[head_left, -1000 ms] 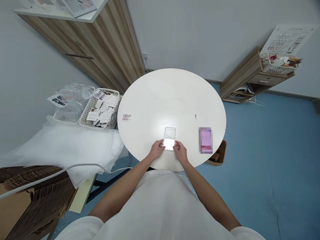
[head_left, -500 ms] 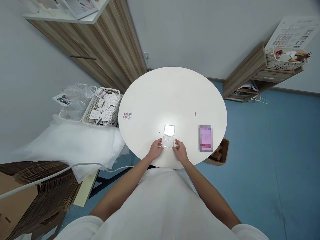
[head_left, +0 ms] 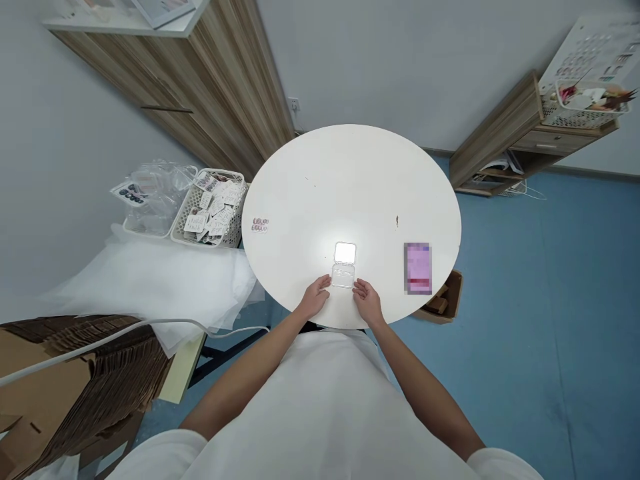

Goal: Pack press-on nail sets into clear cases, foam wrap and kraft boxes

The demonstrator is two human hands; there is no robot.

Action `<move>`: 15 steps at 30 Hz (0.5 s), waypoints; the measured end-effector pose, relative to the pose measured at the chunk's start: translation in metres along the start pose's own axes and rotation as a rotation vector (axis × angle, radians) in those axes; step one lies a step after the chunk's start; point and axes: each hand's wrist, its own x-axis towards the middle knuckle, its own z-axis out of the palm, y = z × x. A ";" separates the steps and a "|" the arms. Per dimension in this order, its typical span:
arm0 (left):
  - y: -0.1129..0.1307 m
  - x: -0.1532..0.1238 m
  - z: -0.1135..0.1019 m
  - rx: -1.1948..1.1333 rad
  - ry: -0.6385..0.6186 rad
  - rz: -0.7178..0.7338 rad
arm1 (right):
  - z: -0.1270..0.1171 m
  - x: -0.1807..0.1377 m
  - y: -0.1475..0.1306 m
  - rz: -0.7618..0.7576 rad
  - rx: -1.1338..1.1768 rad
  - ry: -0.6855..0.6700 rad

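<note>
A small clear plastic case (head_left: pixel 343 275) lies unfolded on the white oval table (head_left: pixel 350 180), its bright lid half (head_left: pixel 345 253) pointing away from me. To the left of its near half rests my left hand (head_left: pixel 316 297), fingers extended and holding nothing. My right hand (head_left: pixel 368 301) is at the near right corner, also with fingers apart and nothing in it. Both hands are close beside the case, with a narrow gap at its edges. A card of press-on nails (head_left: pixel 259 225) lies near the table's left edge.
A blurred pink rectangular item (head_left: pixel 418 269) sits on the right of the table, with a small dark piece (head_left: pixel 397 221) behind it. Left of the table stand a white basket of cards (head_left: pixel 213 210) and white sheets (head_left: pixel 175 280). An open cardboard box (head_left: pixel 453 300) is on the right.
Both my hands have drawn back slightly from the sides of the clear case towards me. The case stays unfolded on the table, and the whole view has shifted a little.
</note>
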 end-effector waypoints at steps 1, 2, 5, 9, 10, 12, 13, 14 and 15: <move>-0.001 0.000 -0.001 0.001 -0.006 0.004 | 0.001 0.000 0.000 0.001 -0.006 0.008; -0.001 0.000 -0.002 0.001 -0.015 0.008 | 0.002 0.000 0.000 0.001 -0.011 0.018; -0.004 -0.001 -0.011 0.006 -0.044 0.006 | 0.003 -0.003 -0.002 -0.001 -0.023 0.060; -0.004 -0.004 -0.042 0.072 -0.069 -0.016 | 0.005 -0.013 -0.010 -0.015 -0.108 0.260; -0.004 -0.005 -0.054 0.101 -0.066 -0.006 | 0.008 -0.016 -0.014 -0.033 -0.142 0.319; -0.002 -0.004 -0.083 0.166 -0.038 0.036 | 0.019 -0.020 -0.023 -0.087 -0.201 0.386; 0.000 -0.002 -0.100 0.202 -0.012 0.063 | 0.028 -0.021 -0.028 -0.115 -0.224 0.383; 0.001 0.001 -0.117 0.239 0.023 0.090 | 0.039 -0.020 -0.034 -0.140 -0.243 0.357; 0.003 0.005 -0.135 0.276 0.065 0.115 | 0.053 -0.017 -0.040 -0.164 -0.262 0.311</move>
